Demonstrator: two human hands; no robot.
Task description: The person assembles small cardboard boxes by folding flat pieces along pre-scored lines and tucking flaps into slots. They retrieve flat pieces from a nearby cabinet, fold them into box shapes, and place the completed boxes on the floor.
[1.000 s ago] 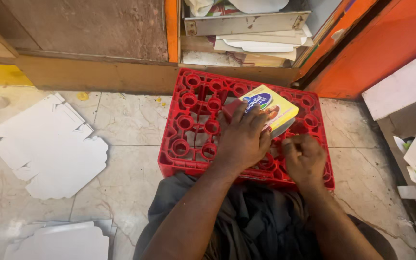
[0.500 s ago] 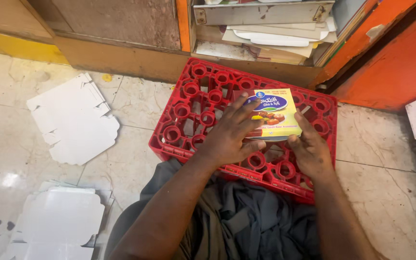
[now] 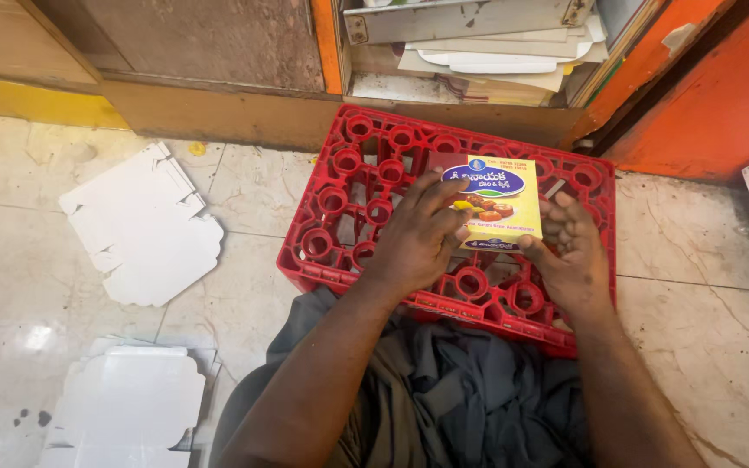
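Yellow printed box (image 3: 494, 208): flat carton, lies face-up on the red crate (image 3: 340, 217), toward its far right part, long axis running away from the person. Left hand (image 3: 418, 238): grip spread, fingers resting across the box's left edge. Right hand (image 3: 569, 251): grip loosely curled, fingertips touching the box's right edge. Both equally near. White flattened cartons (image 3: 145, 225) on the floor, well apart to the left

Left of crate: bare marble floor (image 3: 10, 260), open up to the flat white cardboard blanks (image 3: 145, 225).
Behind crate: wooden ledge (image 3: 218, 108) and stacked papers (image 3: 487, 61) block passage.
Crate top: left half of red crate (image 3: 340, 208) unoccupied.
Right: orange wall (image 3: 721, 95) close by.
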